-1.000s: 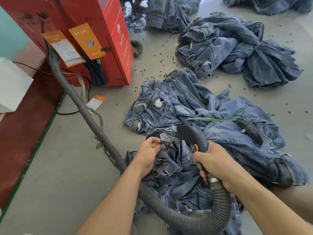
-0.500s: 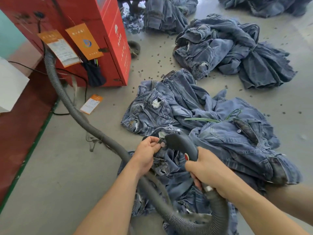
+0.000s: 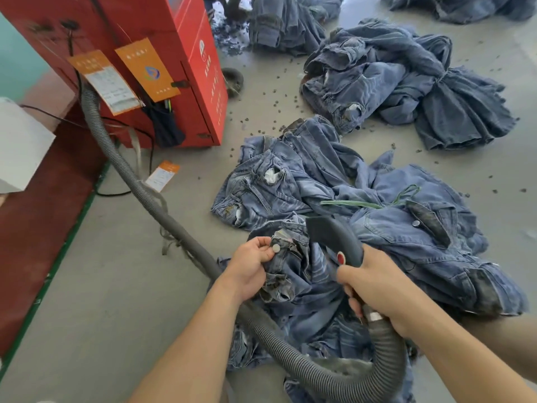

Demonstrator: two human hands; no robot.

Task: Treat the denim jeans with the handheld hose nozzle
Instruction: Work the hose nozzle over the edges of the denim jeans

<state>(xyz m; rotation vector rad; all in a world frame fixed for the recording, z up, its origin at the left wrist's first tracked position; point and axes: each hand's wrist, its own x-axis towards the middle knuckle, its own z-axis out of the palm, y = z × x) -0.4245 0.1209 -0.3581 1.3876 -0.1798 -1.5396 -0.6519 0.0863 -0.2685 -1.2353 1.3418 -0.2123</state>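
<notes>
1. Left hand pinches the waistband of a crumpled pair of faded blue denim jeans, thumb and fingers closed on the cloth beside the metal button. This pair lies bunched on the grey concrete floor, at the near end of the closest heap.
2. Right hand is wrapped round the handle of the dark grey handheld hose nozzle; the mouth points away, over the held jeans. Contact with the cloth: cannot tell.
3. The ribbed grey flexible hose runs from the nozzle, loops under the right forearm, and crosses the floor to the red metal cabinet near the far left.
4. Judgement: treatment of this pair looks under way, not finished; nothing marks which parts are done.
5. Left to do, seemingly: the lighter blue heap of jeans just beyond, and the darker denim bundles further off. Whether those are treated is not visible.
6. Small dark pellets are scattered over the floor between the piles.
</notes>
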